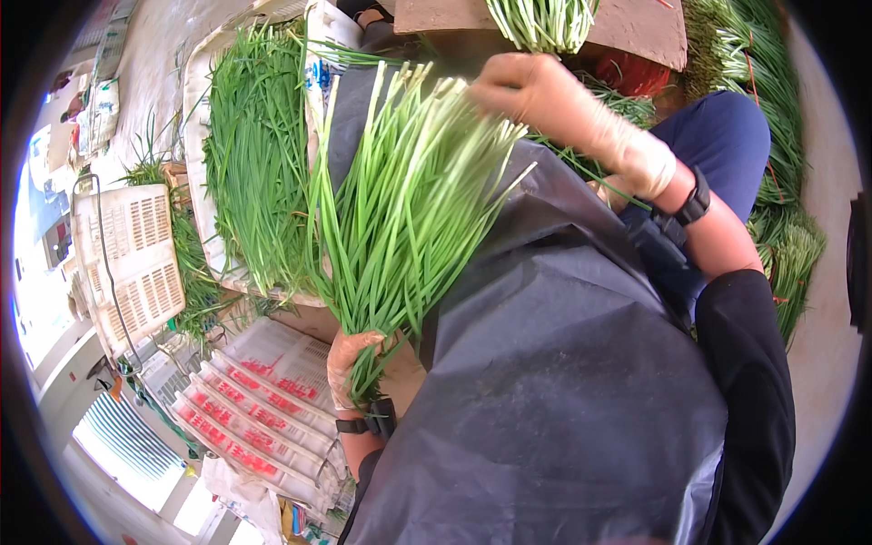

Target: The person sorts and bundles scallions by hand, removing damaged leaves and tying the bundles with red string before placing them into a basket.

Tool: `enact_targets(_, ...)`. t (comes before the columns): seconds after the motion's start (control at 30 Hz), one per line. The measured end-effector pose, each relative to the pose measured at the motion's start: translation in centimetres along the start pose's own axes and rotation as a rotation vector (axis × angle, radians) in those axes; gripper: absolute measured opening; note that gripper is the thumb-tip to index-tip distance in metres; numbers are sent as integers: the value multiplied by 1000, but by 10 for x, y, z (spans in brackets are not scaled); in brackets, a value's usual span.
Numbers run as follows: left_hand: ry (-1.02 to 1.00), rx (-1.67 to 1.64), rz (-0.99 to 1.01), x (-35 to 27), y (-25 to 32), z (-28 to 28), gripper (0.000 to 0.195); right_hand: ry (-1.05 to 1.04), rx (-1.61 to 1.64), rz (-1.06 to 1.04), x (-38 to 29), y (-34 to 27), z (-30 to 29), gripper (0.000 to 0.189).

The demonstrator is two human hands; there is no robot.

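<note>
A loose bunch of green garlic chives (402,225) fans out over my black apron (558,381), its pale cut ends towards the top. My left hand (351,361), in a thin translucent glove, is closed around the narrow leafy end. My right hand (521,88), gloved too, is beside the pale stem ends with its fingers curled. Motion blurs its fingertips, so I cannot tell whether stems are pinched between them.
Left of the bunch, a white crate (197,157) holds many more chives (259,157). Stacked white plastic crates (252,415) with red markings stand lower left. A brown board (436,17) bearing another bundle (541,24) lies ahead. Tied bundles (770,116) line the right side.
</note>
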State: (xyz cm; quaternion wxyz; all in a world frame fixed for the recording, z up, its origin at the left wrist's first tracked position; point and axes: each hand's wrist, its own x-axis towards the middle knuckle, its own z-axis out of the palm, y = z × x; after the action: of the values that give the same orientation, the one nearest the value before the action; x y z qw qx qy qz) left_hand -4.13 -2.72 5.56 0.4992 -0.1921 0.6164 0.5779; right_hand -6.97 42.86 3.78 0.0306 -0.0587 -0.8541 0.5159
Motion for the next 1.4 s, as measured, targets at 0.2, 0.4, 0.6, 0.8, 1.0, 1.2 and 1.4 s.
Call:
enact_targets(0.2, 15, -31, 3, 6, 2, 16, 46, -127, -606, 30, -17, -28, 42, 44)
enact_targets(0.4, 83, 44, -74, 1, 6, 16, 45, -53, -13, 296, -10, -22, 56, 37)
enact_targets(0.6, 53, -64, 15, -2, 10, 26, 47, -117, 771, 521, -8, -17, 30, 16)
enact_targets(0.8, -38, 18, -68, 5, 0, -5, 46, 148, 1374, 111, -13, 43, -61, 16)
enact_targets(1.0, -17, -34, -38, 4, -2, -15, 42, -77, 521, 373, -53, 83, -144, 20)
enact_targets(1.2, 281, 447, 235, -19, 49, 25, 35, 35, -275, -238, -14, 27, -61, 44)
enact_targets(1.4, 342, 1777, 616, -71, 147, 10, 40, 123, 138, -437, 31, -85, -73, 37)
